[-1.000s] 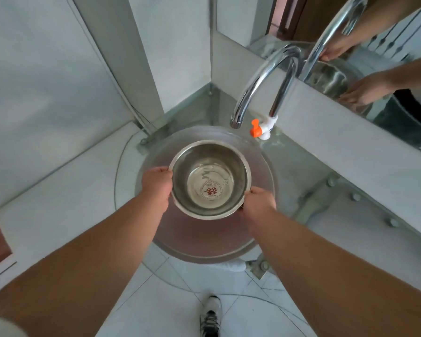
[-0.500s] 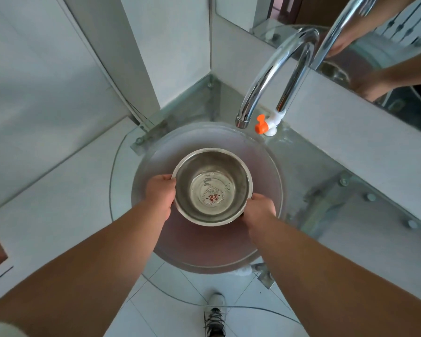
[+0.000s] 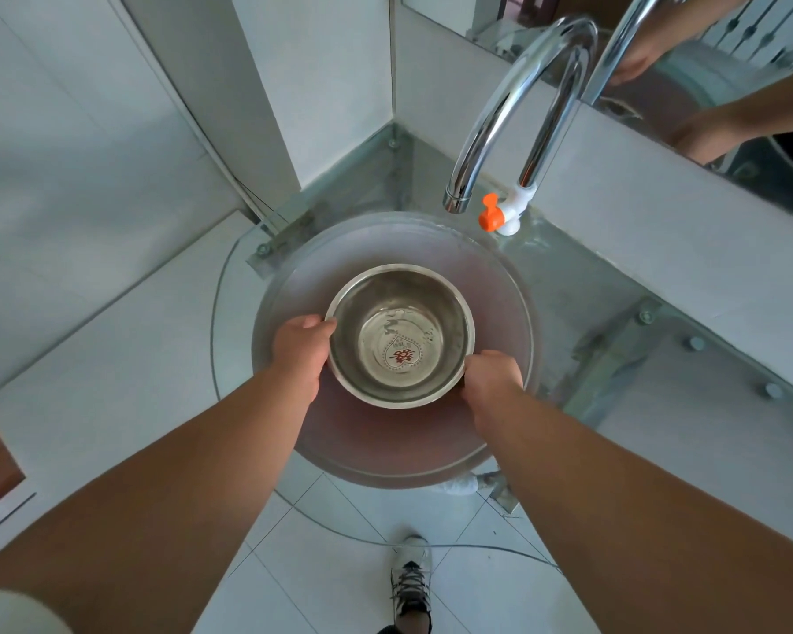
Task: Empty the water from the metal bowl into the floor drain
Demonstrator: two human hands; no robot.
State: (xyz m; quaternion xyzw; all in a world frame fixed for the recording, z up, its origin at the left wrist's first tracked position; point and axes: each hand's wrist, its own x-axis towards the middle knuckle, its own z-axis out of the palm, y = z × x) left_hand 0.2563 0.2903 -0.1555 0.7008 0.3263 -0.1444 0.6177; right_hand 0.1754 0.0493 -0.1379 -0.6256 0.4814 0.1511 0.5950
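Metal bowl point(image 3: 401, 336) upright, mouth up, level, gripped by both hands.

Corner washbasin as I see it from the head camera.

I see a round frosted glass basin point(image 3: 413, 455) set in a clear glass shelf point(image 3: 582, 286), a curved chrome tap point(image 3: 513, 98) with an orange handle point(image 3: 490, 214) behind it, a mirror point(image 3: 729, 43) on the right wall, white floor tiles point(image 3: 339, 565) below, and one laced sneaker point(image 3: 411, 583).

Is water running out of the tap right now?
No, the spout of the tap shows no stream, and nothing falls toward the metal bowl below.
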